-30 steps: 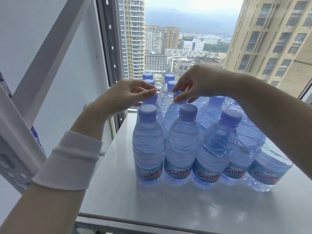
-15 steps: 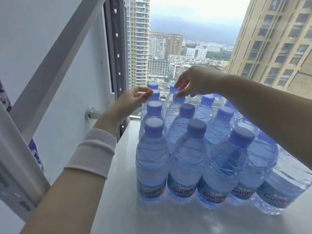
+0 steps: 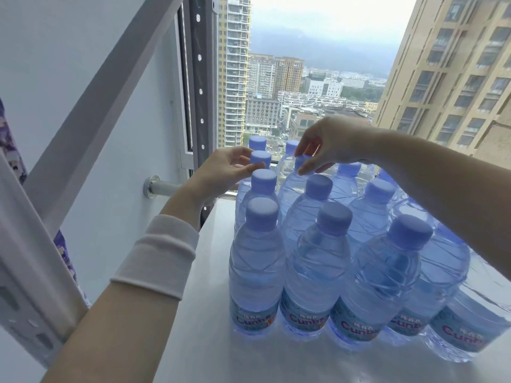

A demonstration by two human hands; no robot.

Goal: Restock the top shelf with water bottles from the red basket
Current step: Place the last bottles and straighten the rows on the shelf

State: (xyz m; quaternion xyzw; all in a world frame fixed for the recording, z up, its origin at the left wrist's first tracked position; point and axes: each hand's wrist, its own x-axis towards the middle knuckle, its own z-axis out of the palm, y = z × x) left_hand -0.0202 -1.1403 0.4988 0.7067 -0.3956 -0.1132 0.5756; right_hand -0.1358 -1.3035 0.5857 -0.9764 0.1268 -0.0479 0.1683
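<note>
Several clear water bottles [image 3: 258, 266] with blue caps stand packed in rows on the white top shelf [image 3: 210, 352]. My left hand [image 3: 221, 172] reaches to the left row and pinches the cap of a rear bottle [image 3: 260, 159] between thumb and fingers. My right hand [image 3: 326, 145] comes in from the right and pinches the cap of a rear bottle in the middle row [image 3: 301, 163]. The red basket is out of view.
A white slanted shelf brace [image 3: 91, 111] and a perforated upright [image 3: 30, 294] stand at the left. A metal peg [image 3: 159, 187] sticks out of the wall. A window with a dark frame [image 3: 200, 78] lies right behind the bottles.
The camera has moved closer and higher over the bottles. Both hands have reached further back along the rows, from the middle caps to caps near the window.
</note>
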